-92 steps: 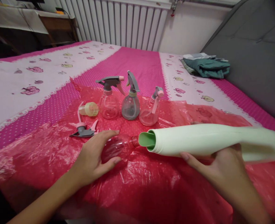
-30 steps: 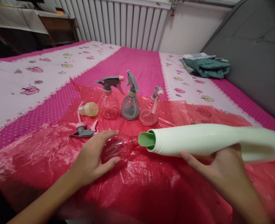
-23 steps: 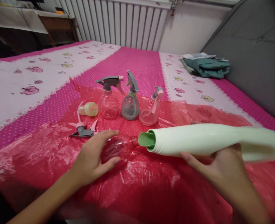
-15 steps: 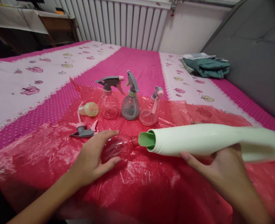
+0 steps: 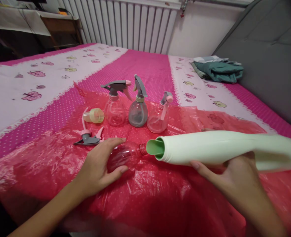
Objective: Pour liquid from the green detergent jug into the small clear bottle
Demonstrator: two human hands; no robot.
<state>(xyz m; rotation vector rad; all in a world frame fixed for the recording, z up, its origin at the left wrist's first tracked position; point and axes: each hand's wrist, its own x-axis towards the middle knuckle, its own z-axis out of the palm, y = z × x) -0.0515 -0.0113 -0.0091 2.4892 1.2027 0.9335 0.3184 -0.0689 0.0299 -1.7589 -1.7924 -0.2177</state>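
My left hand (image 5: 101,164) is closed around the base of a clear spray bottle (image 5: 125,154) without its head, tilted on its side with the neck facing right. In my right hand (image 5: 234,174) is a large pale green jug (image 5: 209,146), tipped nearly level. Its darker green spout (image 5: 154,147) sits right at the bottle's mouth; no liquid stream can be made out. A grey and pink spray head (image 5: 89,139) lies just beyond my left hand. The fingers under the jug are partly hidden.
Behind stand three spray bottles: a clear one (image 5: 115,112), a grey one (image 5: 138,112) and a small clear one (image 5: 158,120). A yellow-capped container (image 5: 96,116) lies left of them. Red plastic sheeting (image 5: 155,197) covers the bed's near part. Folded clothes (image 5: 219,69) lie at right rear.
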